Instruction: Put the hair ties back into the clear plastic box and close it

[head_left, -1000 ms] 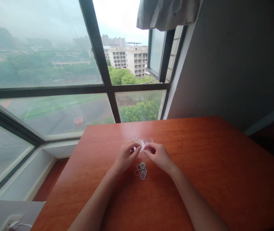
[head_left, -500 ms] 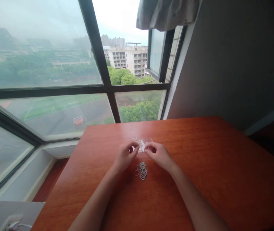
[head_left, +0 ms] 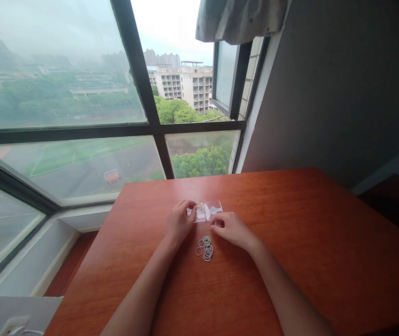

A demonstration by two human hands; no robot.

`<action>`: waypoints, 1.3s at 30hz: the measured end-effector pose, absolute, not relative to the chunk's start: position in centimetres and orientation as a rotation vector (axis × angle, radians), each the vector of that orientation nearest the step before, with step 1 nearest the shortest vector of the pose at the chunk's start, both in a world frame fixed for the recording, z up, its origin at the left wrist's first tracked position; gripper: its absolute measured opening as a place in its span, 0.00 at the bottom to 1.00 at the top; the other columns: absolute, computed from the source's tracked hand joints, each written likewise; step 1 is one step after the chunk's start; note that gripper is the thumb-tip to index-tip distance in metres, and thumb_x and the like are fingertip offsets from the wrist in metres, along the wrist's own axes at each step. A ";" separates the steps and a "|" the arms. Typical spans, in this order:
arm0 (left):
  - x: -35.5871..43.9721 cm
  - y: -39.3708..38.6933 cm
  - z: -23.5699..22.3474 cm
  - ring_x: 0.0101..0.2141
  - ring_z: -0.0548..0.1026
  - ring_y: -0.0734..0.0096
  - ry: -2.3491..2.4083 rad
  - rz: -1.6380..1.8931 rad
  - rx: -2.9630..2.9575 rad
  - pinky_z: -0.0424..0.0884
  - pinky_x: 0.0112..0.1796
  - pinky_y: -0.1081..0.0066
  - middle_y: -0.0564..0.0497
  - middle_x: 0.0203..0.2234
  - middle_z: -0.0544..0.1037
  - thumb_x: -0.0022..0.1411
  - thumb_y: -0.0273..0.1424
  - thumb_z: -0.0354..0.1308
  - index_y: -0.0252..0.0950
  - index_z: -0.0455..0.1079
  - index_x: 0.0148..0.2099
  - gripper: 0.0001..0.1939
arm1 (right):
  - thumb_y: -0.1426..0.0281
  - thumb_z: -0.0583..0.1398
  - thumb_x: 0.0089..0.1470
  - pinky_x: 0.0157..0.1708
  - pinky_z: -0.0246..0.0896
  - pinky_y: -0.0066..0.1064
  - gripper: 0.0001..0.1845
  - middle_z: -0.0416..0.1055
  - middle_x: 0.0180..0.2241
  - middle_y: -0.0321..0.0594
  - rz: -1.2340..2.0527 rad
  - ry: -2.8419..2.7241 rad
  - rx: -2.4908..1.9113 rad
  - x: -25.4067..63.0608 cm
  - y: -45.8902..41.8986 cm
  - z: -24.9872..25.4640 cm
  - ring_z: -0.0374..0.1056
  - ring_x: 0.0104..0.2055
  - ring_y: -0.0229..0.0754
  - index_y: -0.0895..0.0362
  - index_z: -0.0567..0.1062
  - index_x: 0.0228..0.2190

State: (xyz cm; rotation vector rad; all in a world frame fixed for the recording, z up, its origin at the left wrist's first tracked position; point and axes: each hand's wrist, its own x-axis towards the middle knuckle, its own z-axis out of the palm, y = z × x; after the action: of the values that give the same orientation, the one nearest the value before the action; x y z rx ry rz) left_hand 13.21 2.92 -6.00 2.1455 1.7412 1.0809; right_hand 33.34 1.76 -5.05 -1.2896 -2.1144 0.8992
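A small clear plastic bag (head_left: 209,211) lies flat on the reddish wooden table (head_left: 308,242). My left hand (head_left: 179,222) rests at the bag's left edge, fingers curled and pinching that corner. My right hand (head_left: 230,228) sits just below the bag's right half, fingers curled inward, apart from the bag; whether anything is in it is hidden. Between my wrists lies a little heap of several small pale rubber rings (head_left: 205,248).
The table stands against a big dark-framed window (head_left: 157,130) at the far edge and a grey wall (head_left: 343,93) on the right. A curtain (head_left: 238,18) hangs above. A white socket (head_left: 13,325) shows at the bottom left.
My right hand has let go of the bag and drawn back toward me. The bag now lies flat, and my left hand has shifted slightly up to its left corner.
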 end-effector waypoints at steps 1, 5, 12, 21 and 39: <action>13.2 2.9 -6.1 0.27 0.70 0.73 1.749 1.075 2.155 0.62 0.29 0.73 0.51 0.32 0.76 0.62 0.30 0.54 0.38 0.72 0.38 0.05 | 0.73 0.58 0.49 0.28 0.53 0.25 0.07 0.72 0.23 0.34 0.895 -2.124 -1.295 33.4 1.7 -5.0 0.65 0.27 0.35 0.57 0.78 0.27; 13.0 2.9 -6.1 0.27 0.70 0.73 1.759 1.062 2.174 0.62 0.29 0.73 0.51 0.32 0.76 0.62 0.29 0.54 0.38 0.71 0.40 0.06 | 0.73 0.58 0.50 0.29 0.54 0.25 0.08 0.73 0.24 0.35 0.906 -2.166 -1.308 33.5 1.7 -5.0 0.65 0.28 0.36 0.56 0.79 0.28; 12.7 2.6 -6.0 0.25 0.69 0.75 1.687 1.081 2.166 0.64 0.30 0.74 0.52 0.32 0.76 0.60 0.26 0.53 0.38 0.71 0.40 0.07 | 0.73 0.60 0.48 0.28 0.53 0.24 0.07 0.73 0.24 0.34 0.930 -2.244 -1.325 33.4 1.5 -5.1 0.65 0.27 0.35 0.56 0.79 0.28; 12.6 2.1 -6.0 0.24 0.68 0.75 1.649 1.073 2.173 0.64 0.30 0.75 0.53 0.31 0.75 0.59 0.24 0.53 0.39 0.71 0.40 0.09 | 0.73 0.61 0.46 0.28 0.53 0.24 0.07 0.72 0.25 0.32 0.956 -2.340 -1.270 33.0 1.0 -4.7 0.64 0.27 0.34 0.54 0.79 0.30; 12.9 1.4 -5.5 0.25 0.68 0.75 1.617 1.034 2.177 0.65 0.31 0.75 0.52 0.32 0.75 0.60 0.24 0.52 0.39 0.71 0.40 0.09 | 0.73 0.60 0.48 0.26 0.47 0.27 0.07 0.75 0.27 0.37 0.723 -2.467 -1.405 31.8 0.6 -5.0 0.66 0.30 0.38 0.54 0.79 0.27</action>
State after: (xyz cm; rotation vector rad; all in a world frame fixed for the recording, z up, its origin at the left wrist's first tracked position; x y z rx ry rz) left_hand 12.85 1.40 -5.48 2.1768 1.6165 1.0337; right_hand 31.84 0.59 -4.97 -1.4048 -2.4674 0.7230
